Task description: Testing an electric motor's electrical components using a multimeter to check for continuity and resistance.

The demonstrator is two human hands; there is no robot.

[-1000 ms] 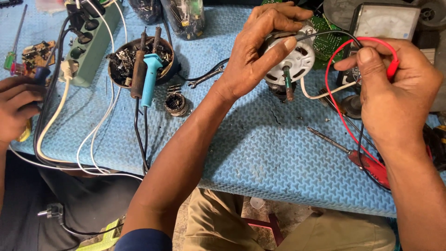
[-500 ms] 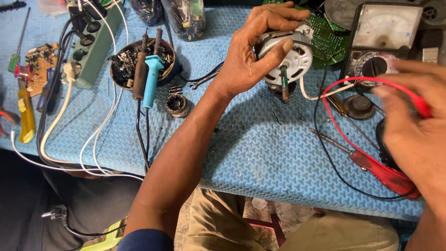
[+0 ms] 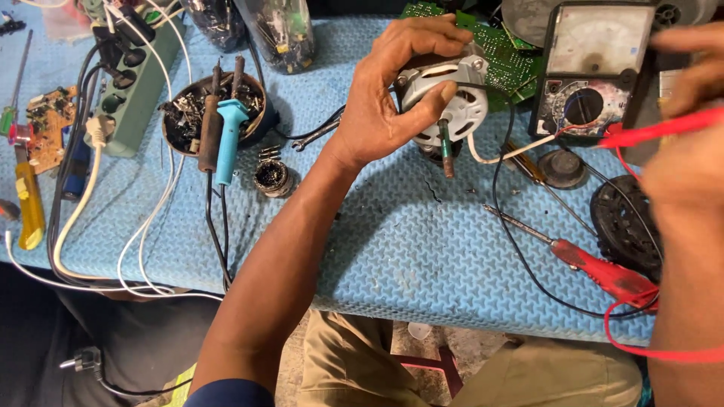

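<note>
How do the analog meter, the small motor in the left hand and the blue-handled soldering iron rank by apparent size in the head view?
1. Analog meter, largest.
2. Small motor, partly hidden by the left hand.
3. Blue-handled soldering iron, long but thinnest.

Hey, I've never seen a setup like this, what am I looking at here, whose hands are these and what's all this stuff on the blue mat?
This is one picture from a camera worn on a person's head, looking down at their own two bare hands over a workbench covered by a blue mat. The left hand grips a small grey electric motor with its shaft pointing down. The right hand, blurred at the edge, holds a red test probe. Behind sits an analog meter with a dial, beside a green circuit board. On the mat lie a red-handled screwdriver, a bowl of metal scraps with a blue-handled soldering iron resting on it, a green power strip and a yellow-handled screwdriver.
</note>
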